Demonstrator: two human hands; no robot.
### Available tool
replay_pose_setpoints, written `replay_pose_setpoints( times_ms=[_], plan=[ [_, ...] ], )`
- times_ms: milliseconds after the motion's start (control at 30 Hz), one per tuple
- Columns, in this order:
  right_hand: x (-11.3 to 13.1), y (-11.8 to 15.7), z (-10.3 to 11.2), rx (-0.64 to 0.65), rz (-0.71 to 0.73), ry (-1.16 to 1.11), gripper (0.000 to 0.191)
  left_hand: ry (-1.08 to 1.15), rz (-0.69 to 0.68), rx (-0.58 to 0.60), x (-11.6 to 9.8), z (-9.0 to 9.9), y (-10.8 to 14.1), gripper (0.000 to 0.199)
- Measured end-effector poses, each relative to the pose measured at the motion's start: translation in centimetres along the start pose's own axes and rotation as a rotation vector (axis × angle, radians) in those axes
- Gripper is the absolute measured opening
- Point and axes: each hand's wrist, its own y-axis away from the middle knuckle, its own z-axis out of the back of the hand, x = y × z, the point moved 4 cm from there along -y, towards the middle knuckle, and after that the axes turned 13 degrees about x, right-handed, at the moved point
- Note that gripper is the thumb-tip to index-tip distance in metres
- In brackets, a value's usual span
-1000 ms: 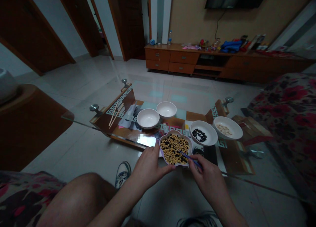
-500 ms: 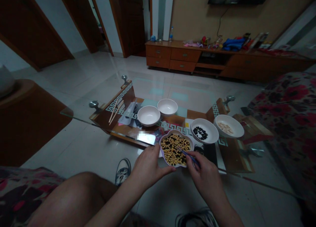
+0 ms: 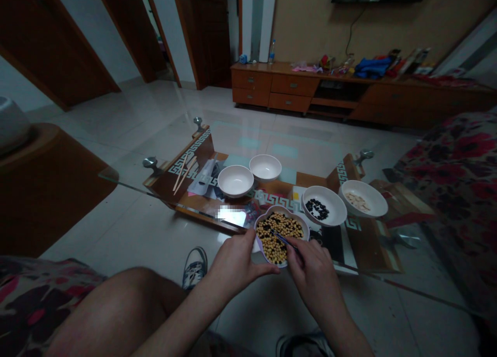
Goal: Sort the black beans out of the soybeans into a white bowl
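My left hand (image 3: 235, 261) grips the near left side of a flower-shaped bowl (image 3: 259, 244) with a pale purple rim, thumb along its front edge. Mixed yellow and black beans (image 3: 278, 225) fill the bowl. Pinched in my right hand (image 3: 312, 266) are blue-purple tweezers (image 3: 285, 240), their tips down among the beans. Whether a bean is between the tips I cannot tell. To the right, one white bowl (image 3: 337, 216) holds black beans (image 3: 317, 210), and another white bowl (image 3: 378, 207) has flat, pale pieces (image 3: 357, 201) in it.
Two white bowls (image 3: 235, 181) with nothing inside stand left of centre on the glass table (image 3: 128, 183). Wooden chopsticks (image 3: 182, 176) lie at the left. Near the front edge glows a bright screen (image 3: 236, 217). A person's flowered clothing (image 3: 458, 160) shows at the right.
The tweezers' tips have moved left and slightly away from me within the bowl, with my right hand following. My left hand keeps its hold; the whole view has shifted slightly.
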Motion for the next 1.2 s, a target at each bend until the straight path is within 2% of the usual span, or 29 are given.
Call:
replay_pose_setpoints(
  times_ms=[333, 633, 1200],
  plan=[
    [-0.3, 0.16, -0.61, 0.044, -0.02, -0.052, 0.026, -0.069, 0.077, 0.031, -0.03, -0.09, -0.1, 0.068],
    [-0.59, 0.17, -0.23, 0.038, -0.039, -0.03, 0.026, -0.07, 0.013, 0.036, -0.33, -0.61, -0.15, 0.066],
    [-0.36, 0.08, -0.33, 0.033, -0.048, -0.006, 0.027, -0.112, 0.014, 0.043, -0.66, -0.62, -0.03, 0.065]
  ],
)
